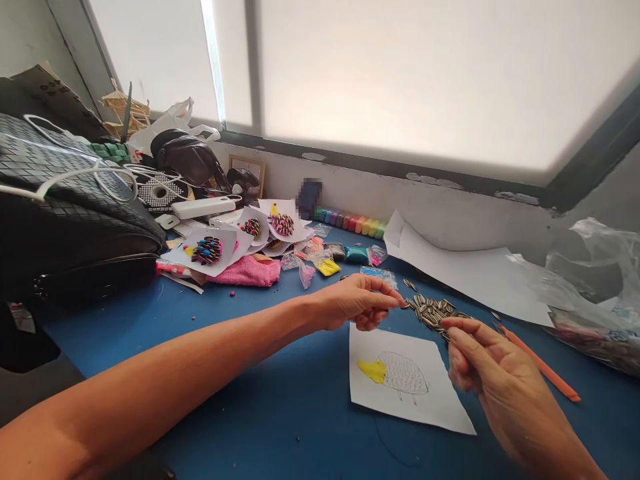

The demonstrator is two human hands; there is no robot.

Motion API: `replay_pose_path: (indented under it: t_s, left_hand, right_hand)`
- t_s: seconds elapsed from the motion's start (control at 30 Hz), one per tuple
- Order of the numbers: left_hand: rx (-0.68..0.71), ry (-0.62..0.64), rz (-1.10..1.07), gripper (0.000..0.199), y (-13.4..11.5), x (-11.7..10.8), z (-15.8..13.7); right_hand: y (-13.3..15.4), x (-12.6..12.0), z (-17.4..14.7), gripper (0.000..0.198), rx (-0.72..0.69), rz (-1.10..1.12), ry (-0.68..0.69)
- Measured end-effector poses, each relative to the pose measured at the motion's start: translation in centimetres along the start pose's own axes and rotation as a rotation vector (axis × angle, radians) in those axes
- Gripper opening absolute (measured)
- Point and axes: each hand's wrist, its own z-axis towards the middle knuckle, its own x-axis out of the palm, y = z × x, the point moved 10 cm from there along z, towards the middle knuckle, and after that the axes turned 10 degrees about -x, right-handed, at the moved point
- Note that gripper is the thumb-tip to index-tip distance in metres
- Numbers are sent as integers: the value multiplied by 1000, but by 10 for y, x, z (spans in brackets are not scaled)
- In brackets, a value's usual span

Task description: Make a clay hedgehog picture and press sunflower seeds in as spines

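Observation:
Striped sunflower seeds (431, 311) lie in a loose pile on the blue table, between my two hands. My left hand (364, 301) reaches to the pile's left edge, thumb and forefinger pinched together; whether a seed is between them is too small to tell. On the near right side of the pile, my right hand (493, 373) is also closed in a pinch, its tips hiding whatever they hold. Below the hands lies a white paper sheet (365, 397) with a pencil-drawn bird-like animal, its body full of small marks and its head covered in yellow (373, 371).
An orange pen-like tool (545, 365) lies right of my right hand. Behind are small bags of coloured clay (329, 267), a row of coloured clay (350, 222), white paper (450, 267) and seed-covered pictures (207, 251) by a pink cloth (250, 272). A black bag (75, 220) stands left.

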Motion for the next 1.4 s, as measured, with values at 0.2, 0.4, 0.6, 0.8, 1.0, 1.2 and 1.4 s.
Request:
replay_pose_path:
  t_s: [0.2, 0.4, 0.6, 0.8, 1.0, 1.2, 1.4]
  left_hand:
    - [-6, 17, 72, 20, -2, 2, -1]
    - [-11, 64, 139, 10, 0, 10, -3]
    - [-16, 40, 126, 16, -1, 12, -5]
    - [7, -14, 68, 35, -5, 1, -3]
    - [-17, 14, 48, 39, -3, 6, -4]
    - [-30, 46, 54, 19, -2, 7, -2]
    - [-36, 66, 62, 33, 2, 8, -1]
  right_hand:
    - [5, -9, 8, 55, -77, -102, -27]
    - [21, 0, 3, 57, -131, -250, 38]
    - [31, -11, 7, 51, -197, -407, 22]
    - [34, -25, 14, 60, -226, -548, -14]
    - [29, -22, 11, 49, -264, -629, -20]
    - [28, -21, 11, 44, -301, -634, -26]
    - [36, -12, 3, 48, -352, -592, -2]
